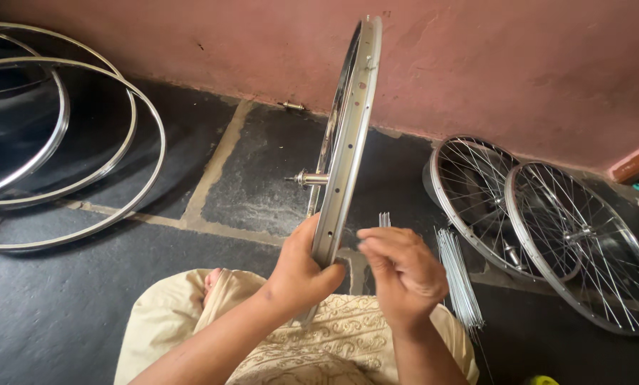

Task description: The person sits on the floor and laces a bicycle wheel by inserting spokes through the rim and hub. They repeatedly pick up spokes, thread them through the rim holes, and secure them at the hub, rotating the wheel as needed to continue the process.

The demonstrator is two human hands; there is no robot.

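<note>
Stone floor (pixel 84 299) — left hand (pixel 301 267) grips rim (pixel 348 142) | right hand (pixel 405 274) pinches spokes (pixel 384 219)

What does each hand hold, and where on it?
Left hand grips the upright wheel rim at its lower edge. Right hand pinches thin spokes near their lower ends.

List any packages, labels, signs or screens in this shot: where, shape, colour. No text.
None in view: no package, label, sign or screen.
What shows instead: a bare wheel rim upright in the left hand.
Right hand beside it, pinching thin spokes.
Loose rims on the floor at left.
Two spoked wheels against the pink wall at right.
</note>
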